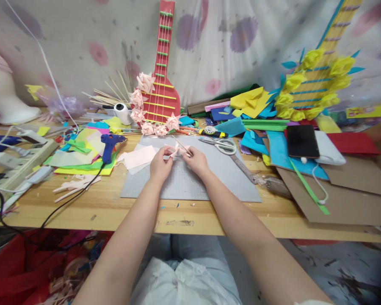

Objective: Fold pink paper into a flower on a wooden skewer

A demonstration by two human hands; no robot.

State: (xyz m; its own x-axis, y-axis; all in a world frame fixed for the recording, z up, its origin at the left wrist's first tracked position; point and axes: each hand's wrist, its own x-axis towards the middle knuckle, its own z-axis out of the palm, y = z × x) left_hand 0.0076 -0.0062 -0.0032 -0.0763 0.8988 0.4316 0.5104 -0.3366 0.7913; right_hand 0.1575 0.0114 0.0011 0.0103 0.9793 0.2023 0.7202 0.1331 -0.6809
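Over the grey cutting mat [190, 186], both my hands meet at a small piece of pale pink paper [178, 149]. My left hand [161, 164] pinches the paper's left side between thumb and fingers. In my right hand [197, 161] is a thin wooden stick [181, 145], slanting up to the left across the paper. Whether the right fingers also grip the paper I cannot tell. Flat pale pink sheets [141, 157] lie just left of my left hand. Beyond my hands leans a red paper guitar [161, 94] with pink paper flowers [146, 83] around its body.
A blue glue gun [109, 147] stands on coloured paper at left, its cord crossing the table near a power strip [6, 173]. Scissors [225, 146] and a metal ruler [244, 168] lie right. Cardboard [336, 203], a phone [302, 141] and a yellow-flowered guitar [314, 84] are farther right.
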